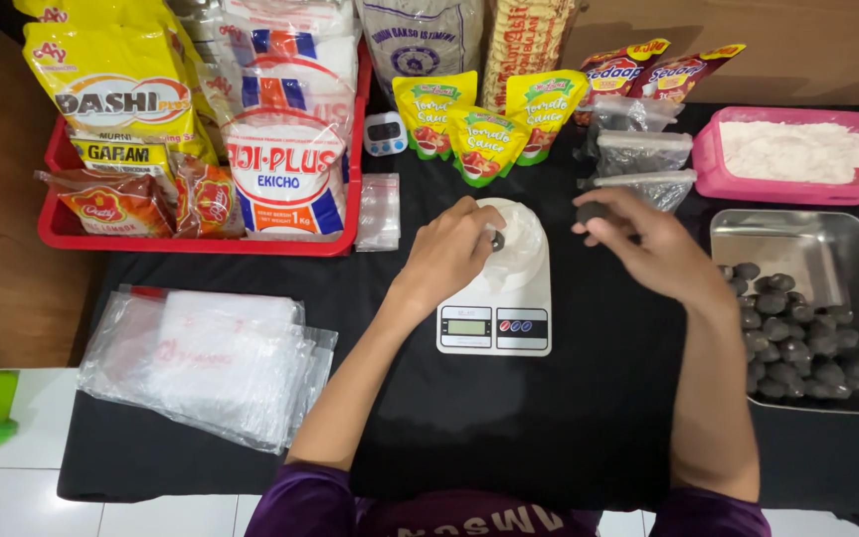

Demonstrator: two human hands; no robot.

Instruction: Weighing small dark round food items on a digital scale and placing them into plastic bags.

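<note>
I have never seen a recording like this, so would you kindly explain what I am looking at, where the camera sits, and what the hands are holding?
There is no machine here: a person works with two bare hands, and the single picture comes from a camera worn on their head, looking down.

On a black cloth stands a small white scale with a clear bag on it. The left hand rests at that bag, pinching a small dark ball. The right hand holds another dark ball just right of the scale.

To the right, a steel tray holds many more such balls, and a pink tub holds white powder. To the left lie a stack of clear bags and a red tray of packets. Yellow-green sauce pouches and a small timer stand behind the scale.
</note>
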